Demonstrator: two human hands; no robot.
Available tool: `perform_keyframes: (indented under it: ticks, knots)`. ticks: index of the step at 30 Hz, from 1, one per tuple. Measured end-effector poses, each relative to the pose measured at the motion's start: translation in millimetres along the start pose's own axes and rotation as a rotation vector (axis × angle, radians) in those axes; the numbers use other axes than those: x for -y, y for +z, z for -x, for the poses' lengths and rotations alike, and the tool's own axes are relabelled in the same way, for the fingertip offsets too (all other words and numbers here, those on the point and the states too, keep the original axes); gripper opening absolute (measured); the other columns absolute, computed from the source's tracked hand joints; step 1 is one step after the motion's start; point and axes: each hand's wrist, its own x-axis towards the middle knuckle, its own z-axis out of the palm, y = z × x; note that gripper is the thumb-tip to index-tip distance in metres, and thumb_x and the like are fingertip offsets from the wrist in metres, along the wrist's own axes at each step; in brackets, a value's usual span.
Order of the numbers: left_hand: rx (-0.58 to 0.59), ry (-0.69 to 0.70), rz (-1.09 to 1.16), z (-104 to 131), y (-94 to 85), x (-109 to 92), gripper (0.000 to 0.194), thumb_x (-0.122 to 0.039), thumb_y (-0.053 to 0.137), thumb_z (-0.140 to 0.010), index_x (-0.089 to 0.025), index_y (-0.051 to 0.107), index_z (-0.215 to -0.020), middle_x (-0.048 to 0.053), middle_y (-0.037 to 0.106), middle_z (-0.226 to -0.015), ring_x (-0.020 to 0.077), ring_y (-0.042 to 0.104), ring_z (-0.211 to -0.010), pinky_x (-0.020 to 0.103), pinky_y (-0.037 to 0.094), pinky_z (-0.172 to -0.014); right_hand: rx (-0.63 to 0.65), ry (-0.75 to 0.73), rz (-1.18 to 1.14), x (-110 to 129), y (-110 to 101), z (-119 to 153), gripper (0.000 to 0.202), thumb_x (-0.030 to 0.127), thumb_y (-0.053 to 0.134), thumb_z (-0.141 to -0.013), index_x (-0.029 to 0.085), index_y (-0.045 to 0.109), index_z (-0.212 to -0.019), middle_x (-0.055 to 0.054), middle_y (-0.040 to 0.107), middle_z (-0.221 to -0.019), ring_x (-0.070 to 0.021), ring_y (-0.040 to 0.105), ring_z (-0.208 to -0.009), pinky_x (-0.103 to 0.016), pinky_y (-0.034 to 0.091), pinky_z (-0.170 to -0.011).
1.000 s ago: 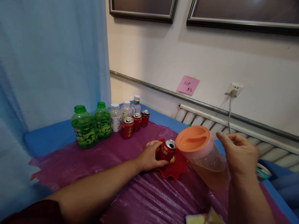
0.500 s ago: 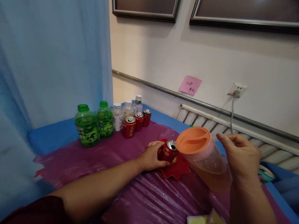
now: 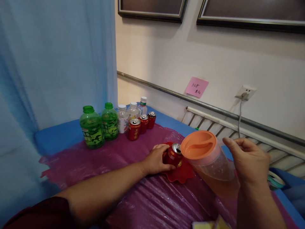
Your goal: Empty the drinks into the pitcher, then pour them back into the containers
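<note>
My left hand (image 3: 159,160) is wrapped round an opened red can (image 3: 174,155), which stands on a red scalloped mat (image 3: 182,175). The clear pitcher (image 3: 215,170) is tilted to the left, its orange lid (image 3: 199,144) close beside the can's top. Brownish liquid lies in the lower part of the pitcher. My right hand (image 3: 250,159) grips the pitcher at its handle side, with fingers closed; the handle itself is mostly hidden.
Two green bottles (image 3: 92,130), several white-capped bottles (image 3: 122,121) and three red cans (image 3: 134,130) stand at the back left. Purple plastic sheeting (image 3: 143,197) covers the blue table (image 3: 54,135). A yellow pad (image 3: 203,225) lies at the near edge, a green-rimmed can (image 3: 275,181) at right.
The whole view has shifted slightly, so things sit a little farther right. Both hands keep their hold, and the pitcher is still tilted beside the can.
</note>
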Motion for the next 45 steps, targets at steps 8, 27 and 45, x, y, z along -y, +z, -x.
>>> perform_keyframes:
  ticks: [8, 27, 45]
  knots:
    - [-0.003, -0.002, 0.0, 0.6, 0.2, 0.1, 0.086, -0.049, 0.089, -0.058, -0.025, 0.056, -0.134, 0.009, 0.062, -0.136, 0.0354, 0.055, -0.125, 0.05, 0.04, -0.109, -0.016, -0.018, 0.011, -7.8, 0.9, -2.3, 0.05, 0.07, 0.078, -0.062, 0.021, 0.065, -0.066, 0.003, 0.05, -0.053, -0.0134, 0.042, -0.052, -0.029, 0.029, -0.049]
    - [-0.003, -0.011, 0.007, 0.3, -0.1, -1.0, 0.087, -0.048, 0.089, -0.059, -0.022, 0.056, -0.136, 0.011, 0.062, -0.137, 0.0357, 0.055, -0.126, 0.05, 0.04, -0.109, 0.002, 0.009, 0.007, -5.8, -0.2, -1.3, 0.05, 0.069, 0.079, -0.061, 0.021, 0.065, -0.065, 0.004, 0.048, -0.052, -0.013, 0.042, -0.051, -0.028, 0.029, -0.047]
    - [0.01, -0.021, 0.017, -0.8, -0.8, -0.6, 0.088, -0.048, 0.089, -0.059, -0.021, 0.056, -0.136, 0.01, 0.062, -0.137, 0.0355, 0.054, -0.126, 0.05, 0.04, -0.11, 0.015, 0.038, 0.031, -2.6, -0.5, 0.0, 0.054, 0.072, 0.076, -0.062, 0.019, 0.067, -0.069, 0.004, 0.05, -0.055, -0.0124, 0.042, -0.055, -0.027, 0.031, -0.051]
